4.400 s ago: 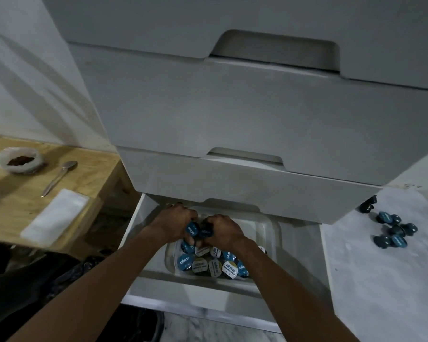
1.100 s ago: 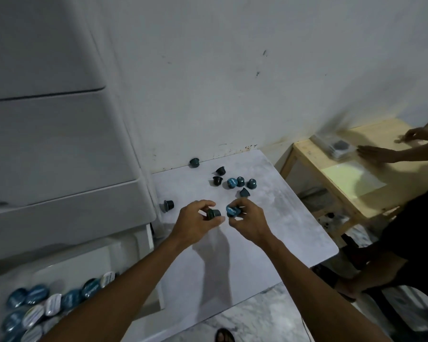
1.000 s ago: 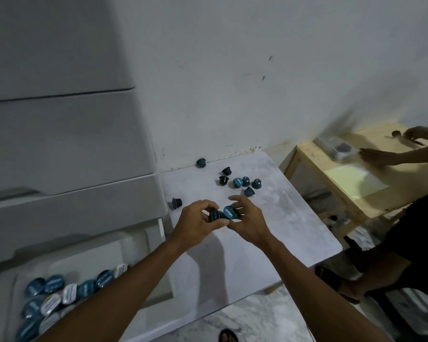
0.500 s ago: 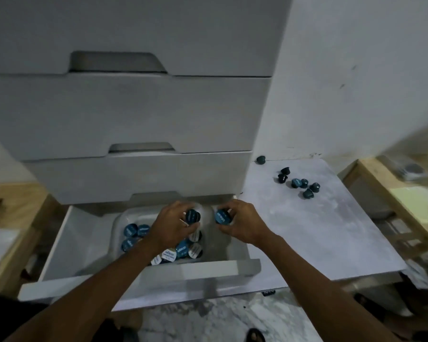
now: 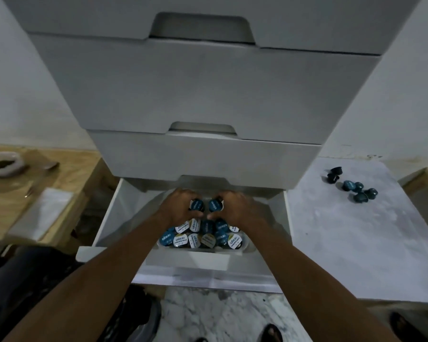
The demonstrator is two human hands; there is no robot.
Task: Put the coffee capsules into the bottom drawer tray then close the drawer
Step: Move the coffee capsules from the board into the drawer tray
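The bottom drawer (image 5: 183, 262) is pulled out toward the person. Inside it sits a clear tray (image 5: 245, 248), close to the drawer's front wall. The tray holds lots of coffee capsules (image 5: 200, 236), packed side by side with their blue and white round lids facing up.

Just above the tray, both hands are close together. The left hand (image 5: 179, 206) has its fingers closed around one blue capsule (image 5: 196, 205). The right hand (image 5: 235, 207) pinches another blue capsule (image 5: 215, 206). The two capsules almost touch each other.

Behind the hands are the closed upper drawers (image 5: 203, 95).

To the right of the drawer, farther back, a few loose capsules (image 5: 356, 191) lie in a small bunch on a grey table (image 5: 356, 243).
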